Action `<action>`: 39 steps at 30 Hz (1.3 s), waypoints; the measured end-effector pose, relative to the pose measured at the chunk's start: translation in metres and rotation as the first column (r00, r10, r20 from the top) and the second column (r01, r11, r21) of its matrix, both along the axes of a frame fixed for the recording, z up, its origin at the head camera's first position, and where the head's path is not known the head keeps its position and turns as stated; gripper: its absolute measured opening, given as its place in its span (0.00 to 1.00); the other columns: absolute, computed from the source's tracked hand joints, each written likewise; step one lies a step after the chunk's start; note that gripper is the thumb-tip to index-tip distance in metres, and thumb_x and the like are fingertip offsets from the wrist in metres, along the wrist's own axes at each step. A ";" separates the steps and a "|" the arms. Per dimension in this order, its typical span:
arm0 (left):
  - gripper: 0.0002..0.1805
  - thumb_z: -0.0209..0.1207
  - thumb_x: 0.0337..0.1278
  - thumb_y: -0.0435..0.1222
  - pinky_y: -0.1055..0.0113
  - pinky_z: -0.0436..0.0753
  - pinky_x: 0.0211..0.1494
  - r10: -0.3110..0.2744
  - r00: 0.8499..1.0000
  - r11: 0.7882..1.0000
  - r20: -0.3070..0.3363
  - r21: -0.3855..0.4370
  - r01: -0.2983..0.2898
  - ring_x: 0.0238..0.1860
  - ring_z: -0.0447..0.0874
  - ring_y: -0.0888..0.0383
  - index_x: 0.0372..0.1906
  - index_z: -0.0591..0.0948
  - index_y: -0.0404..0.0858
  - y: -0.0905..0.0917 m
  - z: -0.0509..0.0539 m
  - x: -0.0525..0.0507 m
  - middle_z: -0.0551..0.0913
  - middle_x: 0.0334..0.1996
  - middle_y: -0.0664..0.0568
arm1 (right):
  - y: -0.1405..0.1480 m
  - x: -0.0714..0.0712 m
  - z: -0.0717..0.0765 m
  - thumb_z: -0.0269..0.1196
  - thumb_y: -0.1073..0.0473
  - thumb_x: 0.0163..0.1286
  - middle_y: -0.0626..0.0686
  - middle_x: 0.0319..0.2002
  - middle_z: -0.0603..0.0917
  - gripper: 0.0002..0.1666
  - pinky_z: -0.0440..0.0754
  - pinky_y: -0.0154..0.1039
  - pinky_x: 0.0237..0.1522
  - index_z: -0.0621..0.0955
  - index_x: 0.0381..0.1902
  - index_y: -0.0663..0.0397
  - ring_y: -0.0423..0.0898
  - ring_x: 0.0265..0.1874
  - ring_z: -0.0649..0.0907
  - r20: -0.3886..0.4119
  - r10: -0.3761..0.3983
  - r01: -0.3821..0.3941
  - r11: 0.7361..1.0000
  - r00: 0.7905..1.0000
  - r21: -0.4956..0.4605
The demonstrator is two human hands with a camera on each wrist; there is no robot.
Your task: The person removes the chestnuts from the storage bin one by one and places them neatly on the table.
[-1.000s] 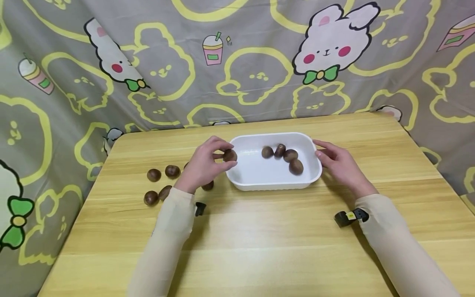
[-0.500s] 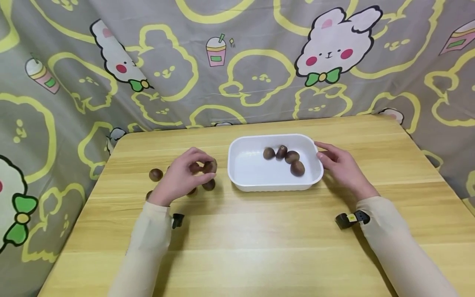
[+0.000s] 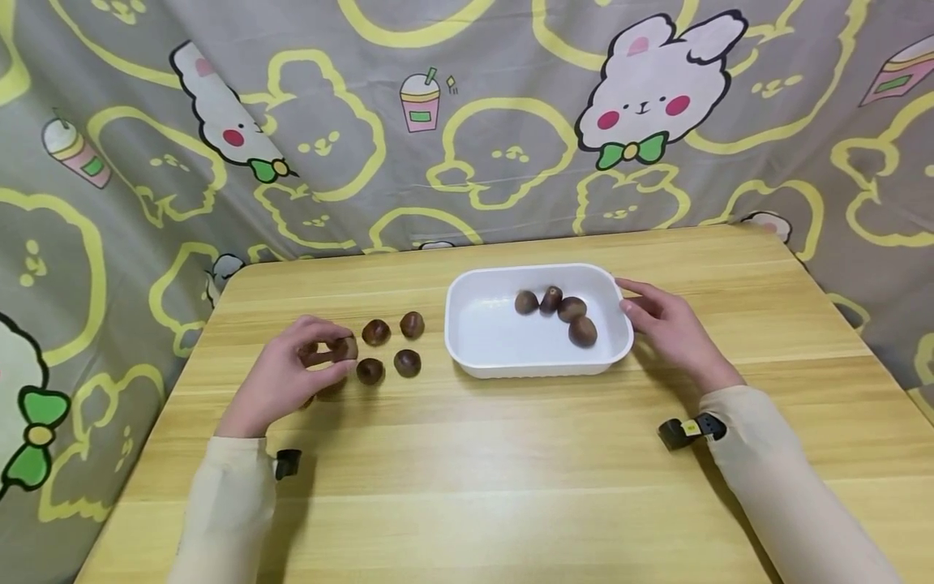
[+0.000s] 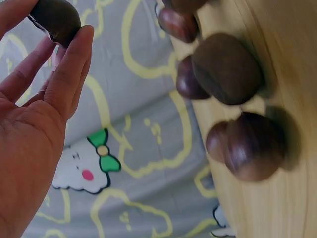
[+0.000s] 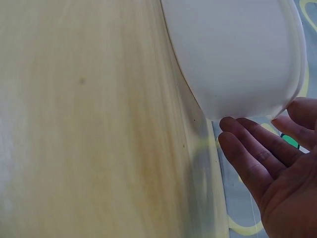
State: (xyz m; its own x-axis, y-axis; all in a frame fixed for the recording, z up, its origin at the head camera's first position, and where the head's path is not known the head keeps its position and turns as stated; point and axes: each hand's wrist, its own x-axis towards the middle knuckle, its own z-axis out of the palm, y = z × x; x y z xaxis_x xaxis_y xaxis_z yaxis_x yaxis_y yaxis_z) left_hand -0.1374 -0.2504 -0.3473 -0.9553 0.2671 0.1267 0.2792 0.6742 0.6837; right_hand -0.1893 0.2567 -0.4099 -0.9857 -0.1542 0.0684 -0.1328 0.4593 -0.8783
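In the head view my left hand (image 3: 288,373) is above the table's left part, pinching a brown chestnut (image 3: 344,349) between thumb and fingers. The left wrist view shows this held chestnut (image 4: 58,21) at the fingertips, off the tabletop. Several chestnuts (image 3: 375,332) lie on the table just right of the hand; others are partly hidden beneath it. A white oblong container (image 3: 489,328) stands at mid-table with several chestnuts (image 3: 572,309) in its right half. At its right end my right hand (image 3: 667,328) holds the rim between thumb and index finger, the other fingers extended below.
The wooden table (image 3: 496,478) is light in colour. A grey patterned curtain (image 3: 503,73) hangs along its back and left side. Each wrist wears a small black camera (image 3: 679,432).
My left hand has carried the chestnut from the container's left edge leftward, over the chestnuts on the table. The right hand stays at the container's right end.
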 end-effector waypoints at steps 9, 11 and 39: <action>0.19 0.69 0.57 0.38 0.77 0.79 0.48 0.107 0.994 0.993 0.029 0.052 -0.108 0.45 0.78 0.59 0.52 0.82 0.36 -0.041 -0.001 0.004 0.77 0.48 0.50 | -0.002 0.002 0.001 0.53 0.51 0.78 0.68 0.54 0.80 0.29 0.80 0.28 0.44 0.68 0.71 0.56 0.51 0.49 0.83 0.012 -0.021 0.021 1.000 1.000 0.006; 0.19 0.69 0.58 0.40 0.78 0.79 0.47 0.137 0.990 0.990 0.035 0.033 -0.138 0.45 0.78 0.61 0.52 0.82 0.36 -0.052 -0.003 0.005 0.78 0.48 0.50 | -0.003 0.002 0.001 0.53 0.52 0.78 0.68 0.54 0.80 0.29 0.80 0.28 0.44 0.68 0.71 0.57 0.51 0.49 0.82 0.008 -0.014 0.014 1.000 1.000 -0.001; 0.25 0.65 0.62 0.43 0.51 0.74 0.48 0.199 0.962 0.961 0.186 -0.227 -0.156 0.48 0.77 0.41 0.54 0.77 0.28 -0.097 -0.033 -0.004 0.80 0.45 0.38 | -0.003 0.002 0.003 0.53 0.51 0.78 0.68 0.54 0.80 0.29 0.77 0.25 0.45 0.67 0.72 0.56 0.57 0.52 0.81 0.023 -0.011 0.010 1.000 1.000 0.007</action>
